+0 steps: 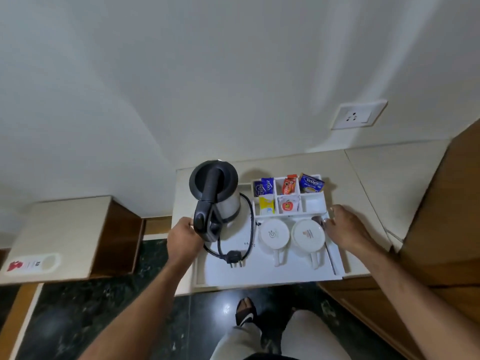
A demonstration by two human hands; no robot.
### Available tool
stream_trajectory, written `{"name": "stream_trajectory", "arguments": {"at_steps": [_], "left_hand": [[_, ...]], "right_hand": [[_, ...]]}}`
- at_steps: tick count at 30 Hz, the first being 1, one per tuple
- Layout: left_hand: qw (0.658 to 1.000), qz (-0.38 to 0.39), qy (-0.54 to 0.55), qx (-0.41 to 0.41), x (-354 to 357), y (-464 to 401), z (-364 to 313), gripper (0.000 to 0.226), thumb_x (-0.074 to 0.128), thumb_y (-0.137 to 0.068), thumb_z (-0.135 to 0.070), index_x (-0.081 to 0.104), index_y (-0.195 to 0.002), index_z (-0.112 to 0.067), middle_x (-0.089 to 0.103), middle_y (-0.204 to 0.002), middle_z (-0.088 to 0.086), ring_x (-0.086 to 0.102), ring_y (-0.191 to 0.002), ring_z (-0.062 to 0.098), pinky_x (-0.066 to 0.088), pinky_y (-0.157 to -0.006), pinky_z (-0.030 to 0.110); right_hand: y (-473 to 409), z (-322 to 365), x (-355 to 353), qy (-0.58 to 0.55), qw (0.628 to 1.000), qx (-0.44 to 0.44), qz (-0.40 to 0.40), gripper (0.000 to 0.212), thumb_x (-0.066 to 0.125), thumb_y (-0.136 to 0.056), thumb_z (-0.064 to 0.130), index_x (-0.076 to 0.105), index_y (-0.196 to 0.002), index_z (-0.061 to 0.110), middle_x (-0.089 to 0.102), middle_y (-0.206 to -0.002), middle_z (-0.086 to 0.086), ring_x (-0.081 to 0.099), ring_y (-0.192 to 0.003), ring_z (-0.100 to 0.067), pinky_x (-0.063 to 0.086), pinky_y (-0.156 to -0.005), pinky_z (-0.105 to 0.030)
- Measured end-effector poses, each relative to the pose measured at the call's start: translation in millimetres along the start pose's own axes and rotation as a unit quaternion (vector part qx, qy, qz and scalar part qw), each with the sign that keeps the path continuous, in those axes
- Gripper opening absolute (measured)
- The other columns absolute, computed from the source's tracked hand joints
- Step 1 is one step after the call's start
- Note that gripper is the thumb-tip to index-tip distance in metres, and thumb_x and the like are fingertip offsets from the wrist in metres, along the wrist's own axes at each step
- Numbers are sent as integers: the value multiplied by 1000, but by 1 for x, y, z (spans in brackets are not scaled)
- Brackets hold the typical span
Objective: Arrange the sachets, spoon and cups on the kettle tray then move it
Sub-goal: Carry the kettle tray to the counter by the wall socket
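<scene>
A white kettle tray (259,275) lies on a cream counter. On its left stands a steel kettle (217,196) with a black lid and handle, its cord and plug (233,255) coiled beside it. Sachets (288,187) fill the small compartments at the tray's back. Two white cups (274,233) (307,235) rest upside down in front of them. A spoon (330,253) lies along the tray's right side. My left hand (183,240) grips the tray's left edge by the kettle. My right hand (346,229) holds the tray's right edge, over the spoon's bowl.
The counter (389,175) runs right to a wooden cabinet (441,229). A wall socket (359,114) sits above it. A lower side table (59,229) with a door hanger (33,263) stands to the left. Dark floor and my sandalled foot (245,311) lie below.
</scene>
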State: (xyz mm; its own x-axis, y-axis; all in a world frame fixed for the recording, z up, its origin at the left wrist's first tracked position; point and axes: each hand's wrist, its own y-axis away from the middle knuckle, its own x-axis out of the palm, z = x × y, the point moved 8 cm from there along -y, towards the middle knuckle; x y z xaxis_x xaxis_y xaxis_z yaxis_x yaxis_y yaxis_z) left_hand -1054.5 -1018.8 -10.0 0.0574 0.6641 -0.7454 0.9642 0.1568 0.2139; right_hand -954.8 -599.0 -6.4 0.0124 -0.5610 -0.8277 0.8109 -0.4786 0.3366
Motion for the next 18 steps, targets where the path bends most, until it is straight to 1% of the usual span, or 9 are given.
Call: {"name": "stream_trajectory", "arguments": {"at_steps": [2,4,7,11,13,14,16,17,18], "left_hand": [[999,9,-35,9,7,-21,-5,8,64,-82,-23,57,-80,-22,65,-76,2,59,-66,23,55,-60,42],[998,24,-57,15,15,-36,-7,8,63,-80,-24,56,-79,-24,65,-74,2,58,-64,23,55,-59,42],[997,39,-60,21,25,-51,-6,13,62,-73,-35,54,-78,-26,64,-72,-1,58,-63,22,54,-59,42],[998,46,-46,12,32,-64,-4,24,58,-71,-49,57,-79,-26,66,-73,0,61,-67,27,56,-62,46],[997,48,-56,18,33,-67,-6,24,54,-72,-49,56,-78,-25,65,-73,0,61,-66,27,57,-63,45],[996,63,-65,16,33,-65,-9,22,52,-75,-46,56,-79,-25,65,-73,1,60,-66,27,57,-64,46],[989,83,-116,27,30,-70,-16,19,55,-82,-41,56,-82,-22,64,-75,3,59,-67,29,56,-65,45],[983,81,-158,46,28,-71,-18,19,56,-85,-39,55,-83,-20,63,-76,3,56,-66,29,54,-64,42],[977,67,-196,54,19,-71,-22,21,55,-89,-40,53,-85,-19,62,-77,4,53,-64,27,50,-61,39]], "right_hand": [[-15,2,7,1,1000,21,9,34,59,-87,32,57,-110,7,67,-110,-19,63,-97,-35,43,-70,-32],[-26,3,14,7,999,30,20,25,57,-88,30,56,-103,10,68,-107,-18,64,-97,-35,42,-68,-30],[-40,7,19,8,999,33,29,19,55,-90,30,52,-99,13,68,-103,-15,64,-94,-34,38,-65,-29],[-51,14,17,13,999,34,26,20,54,-90,31,49,-98,13,67,-101,-14,63,-91,-33,40,-65,-31],[-55,16,18,12,999,25,23,18,54,-90,32,47,-96,15,67,-99,-13,62,-88,-32,40,-65,-31],[-56,16,20,11,999,25,25,17,53,-91,30,47,-95,15,67,-98,-13,62,-86,-31,41,-65,-31],[-59,21,19,28,999,20,31,17,53,-91,28,48,-98,13,67,-98,-13,62,-86,-31,46,-67,-33],[-59,22,20,40,998,16,36,19,52,-91,30,50,-99,13,67,-99,-12,62,-87,-31,48,-69,-34],[-58,25,16,61,998,4,24,21,52,-91,32,53,-99,12,67,-99,-11,62,-88,-31,49,-70,-35]]}}
